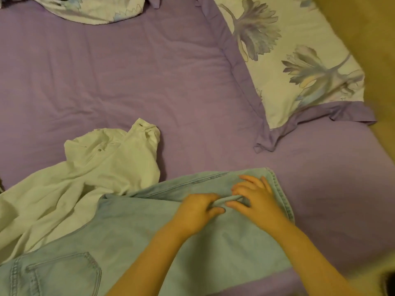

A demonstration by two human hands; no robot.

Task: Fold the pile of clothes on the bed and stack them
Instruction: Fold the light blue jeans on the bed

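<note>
- Pale denim jeans (132,242) lie spread across the near edge of the bed (128,82), a back pocket at the near left corner.
- White shirt (85,171) lies crumpled just beyond, touching the denim.
- Left hand (195,212) pinches a raised denim fold; right hand (255,198) presses beside it, thumb and fingers closing on that fold.
- No readable labels.

Jeans (149,242) waistband cut off lower left, second pillow (92,9) cropped at top
</note>
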